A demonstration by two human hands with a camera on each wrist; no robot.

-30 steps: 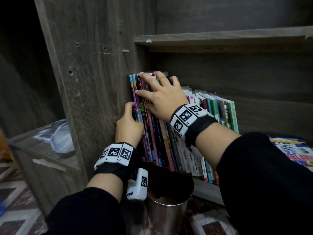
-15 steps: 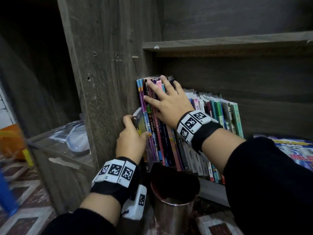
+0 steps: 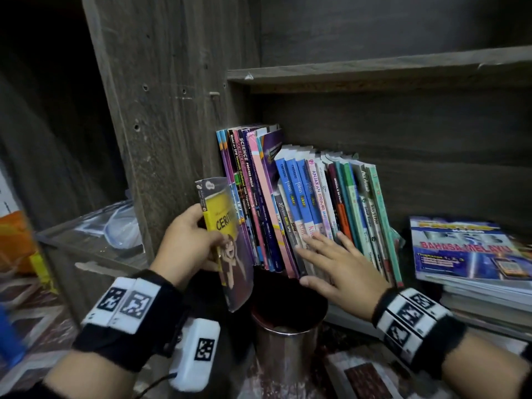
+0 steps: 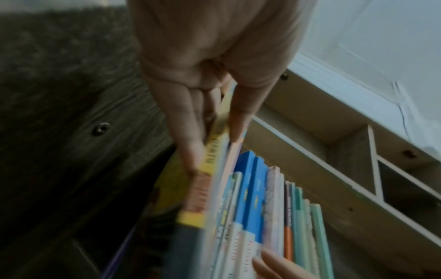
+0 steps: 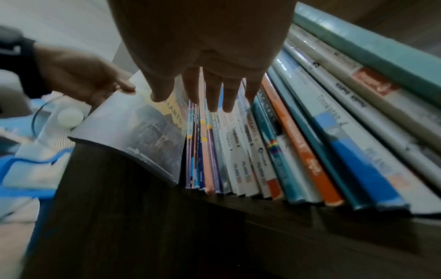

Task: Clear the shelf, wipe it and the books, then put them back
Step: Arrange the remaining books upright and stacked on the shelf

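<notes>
A row of thin upright books (image 3: 302,203) stands on the dark wooden shelf (image 3: 345,316), leaning left against the side panel. My left hand (image 3: 187,240) grips a yellow book (image 3: 227,234) by its spine, half pulled out of the row's left end and tilted toward me. The left wrist view shows the fingers and thumb pinching that yellow book (image 4: 210,169). My right hand (image 3: 334,263) lies flat with straight fingers against the lower spines of the row, holding them back. Its fingers (image 5: 214,94) press the row of books (image 5: 286,141).
A flat stack of books (image 3: 472,254) lies on the shelf at the right. A metal cup (image 3: 288,326) stands below the shelf edge, right under the yellow book. Another shelf board (image 3: 374,70) runs above. A plastic container (image 3: 121,226) sits left of the side panel.
My left hand has drawn the yellow book out of the row's left end. My right hand slid from the tops of the books down to their lower spines.
</notes>
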